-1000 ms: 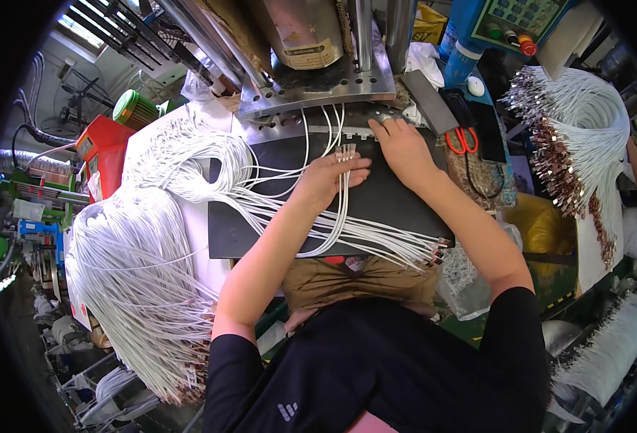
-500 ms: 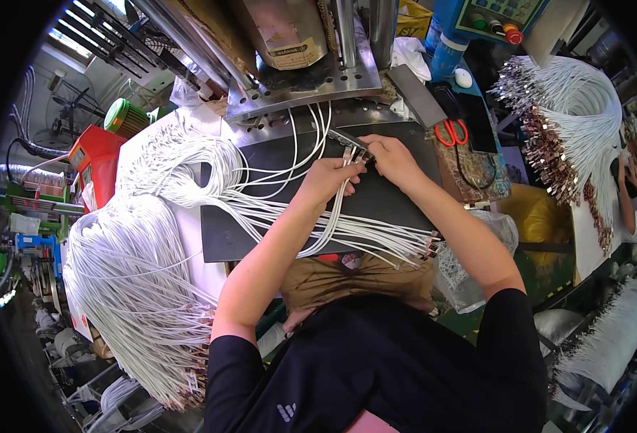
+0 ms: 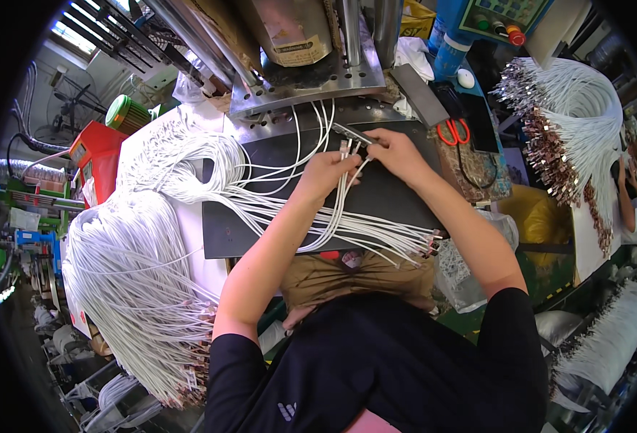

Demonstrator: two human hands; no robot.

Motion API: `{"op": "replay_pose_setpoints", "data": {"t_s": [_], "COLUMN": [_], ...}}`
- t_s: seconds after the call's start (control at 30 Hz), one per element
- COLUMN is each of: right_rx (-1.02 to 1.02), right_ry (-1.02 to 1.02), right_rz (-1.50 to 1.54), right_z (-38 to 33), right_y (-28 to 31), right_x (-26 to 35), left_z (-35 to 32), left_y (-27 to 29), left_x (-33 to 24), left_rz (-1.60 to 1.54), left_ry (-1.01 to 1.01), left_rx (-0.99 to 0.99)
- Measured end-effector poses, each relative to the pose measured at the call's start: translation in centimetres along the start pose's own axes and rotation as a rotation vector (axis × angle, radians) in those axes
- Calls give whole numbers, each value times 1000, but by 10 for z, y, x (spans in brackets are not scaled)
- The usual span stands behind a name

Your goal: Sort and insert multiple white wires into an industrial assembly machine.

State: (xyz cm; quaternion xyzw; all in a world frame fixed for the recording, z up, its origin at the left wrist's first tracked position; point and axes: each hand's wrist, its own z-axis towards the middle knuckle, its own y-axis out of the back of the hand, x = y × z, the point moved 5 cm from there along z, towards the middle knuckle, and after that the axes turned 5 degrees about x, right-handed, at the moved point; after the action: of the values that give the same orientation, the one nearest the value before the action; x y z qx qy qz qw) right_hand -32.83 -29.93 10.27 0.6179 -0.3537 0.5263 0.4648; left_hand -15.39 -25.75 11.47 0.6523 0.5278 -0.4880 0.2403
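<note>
Above the black work mat, my left hand is closed around a few white cables, their small metal plug ends standing up past the fingers. My right hand is beside it, fingers pinched at the right end of a narrow dark metal bar. One cable runs up to the bar near the right fingertips; whether those fingers hold it too is hidden. More white cables lie across the mat in front of me, plug ends to the right.
A press with a steel plate stands straight ahead. Large bundles of white cables fill the left side. To the right are red-handled scissors, a grey block, a control box and another hanging cable bundle.
My hands have drawn slightly apart, the left moving a little left with its cables, the right a little right and up. Plug ends above the left fingers show more plainly.
</note>
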Motion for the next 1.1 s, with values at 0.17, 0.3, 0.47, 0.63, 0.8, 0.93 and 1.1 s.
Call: {"op": "replay_pose_setpoints", "data": {"t_s": [0.17, 0.3, 0.47, 0.63, 0.8, 0.93, 1.1], "right_rx": [126, 105, 147, 122, 197, 199, 70], "right_ry": [-147, -29, 60, -132, -102, -101, -89], "right_rz": [29, -165, -234, -115, -140, -255, -225], "right_z": [-2, -4, -1, -2, -8, -18, -9], "right_y": [2, 1, 2, 19, 12, 6, 16], "right_x": [9, 4, 9, 5, 9, 26, 14], "left_z": [5, 9, 4, 0, 5, 7, 4], "left_y": [22, 11, 21, 36, 24, 19, 19], "left_x": [8, 9, 4, -1, 4, 3, -2], "left_rz": [231, 231, 19, 180, 353, 420, 362], "left_ry": [36, -6, -5, 69, 50, 13, 1], "left_rx": [-12, 26, -30, -23, -54, -60, -62]}}
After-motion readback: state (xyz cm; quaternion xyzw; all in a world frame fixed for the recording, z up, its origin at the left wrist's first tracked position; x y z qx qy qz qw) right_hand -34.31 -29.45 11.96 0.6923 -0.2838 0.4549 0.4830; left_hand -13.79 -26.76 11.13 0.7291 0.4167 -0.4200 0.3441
